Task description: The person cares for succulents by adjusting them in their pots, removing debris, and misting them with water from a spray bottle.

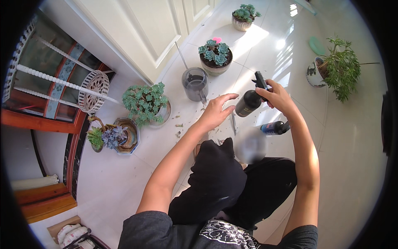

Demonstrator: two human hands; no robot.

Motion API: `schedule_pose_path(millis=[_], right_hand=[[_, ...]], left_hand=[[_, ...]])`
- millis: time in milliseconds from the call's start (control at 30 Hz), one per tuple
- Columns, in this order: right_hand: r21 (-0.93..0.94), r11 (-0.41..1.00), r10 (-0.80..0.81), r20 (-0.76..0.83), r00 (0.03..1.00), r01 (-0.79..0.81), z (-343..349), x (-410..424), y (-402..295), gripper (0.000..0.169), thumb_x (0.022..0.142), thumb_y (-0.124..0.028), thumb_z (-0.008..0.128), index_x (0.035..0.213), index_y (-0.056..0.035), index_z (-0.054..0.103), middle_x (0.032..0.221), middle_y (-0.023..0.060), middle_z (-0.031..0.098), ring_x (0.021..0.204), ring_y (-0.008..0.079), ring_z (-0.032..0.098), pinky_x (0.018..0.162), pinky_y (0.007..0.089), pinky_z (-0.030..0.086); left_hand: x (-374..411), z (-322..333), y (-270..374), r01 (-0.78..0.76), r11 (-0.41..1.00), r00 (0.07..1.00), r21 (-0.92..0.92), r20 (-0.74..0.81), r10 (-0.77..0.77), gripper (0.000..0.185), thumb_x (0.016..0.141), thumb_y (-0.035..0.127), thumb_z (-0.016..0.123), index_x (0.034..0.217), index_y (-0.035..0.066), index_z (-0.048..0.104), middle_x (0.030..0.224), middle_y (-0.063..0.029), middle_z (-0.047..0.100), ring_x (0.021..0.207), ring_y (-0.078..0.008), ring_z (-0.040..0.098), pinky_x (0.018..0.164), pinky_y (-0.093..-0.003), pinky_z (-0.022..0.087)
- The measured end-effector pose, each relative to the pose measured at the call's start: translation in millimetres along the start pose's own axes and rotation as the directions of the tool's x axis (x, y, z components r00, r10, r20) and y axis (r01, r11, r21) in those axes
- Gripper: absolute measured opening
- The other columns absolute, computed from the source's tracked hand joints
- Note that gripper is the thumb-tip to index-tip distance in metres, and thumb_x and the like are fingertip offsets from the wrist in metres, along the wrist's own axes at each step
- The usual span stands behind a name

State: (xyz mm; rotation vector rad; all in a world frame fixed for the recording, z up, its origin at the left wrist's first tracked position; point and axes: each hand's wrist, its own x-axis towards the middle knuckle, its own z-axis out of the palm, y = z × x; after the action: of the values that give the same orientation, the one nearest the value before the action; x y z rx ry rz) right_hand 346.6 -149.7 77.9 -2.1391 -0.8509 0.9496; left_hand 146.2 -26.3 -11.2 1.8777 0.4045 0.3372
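My right hand (pixel 276 95) grips the trigger head of a black spray bottle (pixel 248 103), which hangs tilted in front of me. Just left of the bottle, my left hand (pixel 217 109) is empty, with its fingers apart. A second black bottle with a blue label (pixel 273 128) lies below my right wrist. On the floor beyond my left hand are a transparent grey jug (pixel 195 84) and a potted rosette succulent (pixel 216 60). To its left a bushier succulent (pixel 144 102) grows in a white pot. A blurred round patch hides what lies between my knees.
Plant scraps (pixel 178 125) litter the tiled floor. At left stand an octagonal pot (pixel 136 137) with succulents and a white metal plant stand (pixel 93 90). A small potted succulent (pixel 242 23) is at the top, a leafy potted plant (pixel 320 73) at right. A cream door (pixel 146 31) borders the upper left.
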Motion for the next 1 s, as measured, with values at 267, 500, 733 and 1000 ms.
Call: schedule_pose_path(millis=[267, 500, 733, 1000], right_hand=[[0.116, 0.966, -0.236, 0.028, 0.971, 0.231, 23, -64, -79, 0.058, 0.08, -0.046, 0.073, 0.116, -0.0004, 0.063, 0.07, 0.0049, 0.064, 0.061, 0.0095, 0.054, 0.057, 0.0256, 0.042], [0.12, 0.692, -0.71, -0.062, 0.701, 0.712, 84, -75, -88, 0.088, 0.073, -0.03, 0.085, 0.144, -0.0078, 0.04, 0.128, 0.0137, 0.058, 0.111, 0.0234, 0.059, 0.095, 0.0367, 0.047], [0.458, 0.623, -0.663, -0.121, 0.739, 0.634, 169, -62, -104, 0.05, 0.081, -0.007, 0.074, 0.127, -0.0046, 0.056, 0.113, 0.0054, 0.065, 0.091, 0.0119, 0.06, 0.082, 0.0277, 0.05], [0.211, 0.713, -0.684, 0.002, 0.729, 0.669, 235, -46, -72, 0.035, 0.078, -0.009, 0.075, 0.111, -0.0032, 0.062, 0.093, 0.0061, 0.063, 0.082, 0.0135, 0.059, 0.074, 0.028, 0.048]], left_hand=[[-34, 2, 42, -0.068, 0.997, 0.967, 0.039, -0.244, 0.076, 0.085, 0.065, 0.021, 0.087, 0.134, 0.005, 0.04, 0.125, -0.0149, 0.057, 0.114, -0.0323, 0.058, 0.095, -0.0392, 0.047], [-77, -18, 52, -0.161, 0.983, 0.915, -0.086, -0.386, 0.117, 0.082, 0.067, 0.019, 0.087, 0.133, 0.005, 0.04, 0.12, -0.0152, 0.058, 0.11, -0.0276, 0.06, 0.092, -0.0375, 0.048], [-115, -34, 31, -0.083, 0.994, 0.893, -0.067, -0.448, 0.044, 0.083, 0.067, 0.016, 0.084, 0.136, 0.005, 0.039, 0.12, -0.0152, 0.061, 0.113, -0.0286, 0.059, 0.096, -0.038, 0.045], [-206, -61, -47, 0.245, 0.969, 0.855, 0.041, -0.479, -0.196, 0.073, 0.072, 0.026, 0.082, 0.134, 0.007, 0.049, 0.131, -0.017, 0.055, 0.124, -0.0329, 0.051, 0.103, -0.0407, 0.04]])
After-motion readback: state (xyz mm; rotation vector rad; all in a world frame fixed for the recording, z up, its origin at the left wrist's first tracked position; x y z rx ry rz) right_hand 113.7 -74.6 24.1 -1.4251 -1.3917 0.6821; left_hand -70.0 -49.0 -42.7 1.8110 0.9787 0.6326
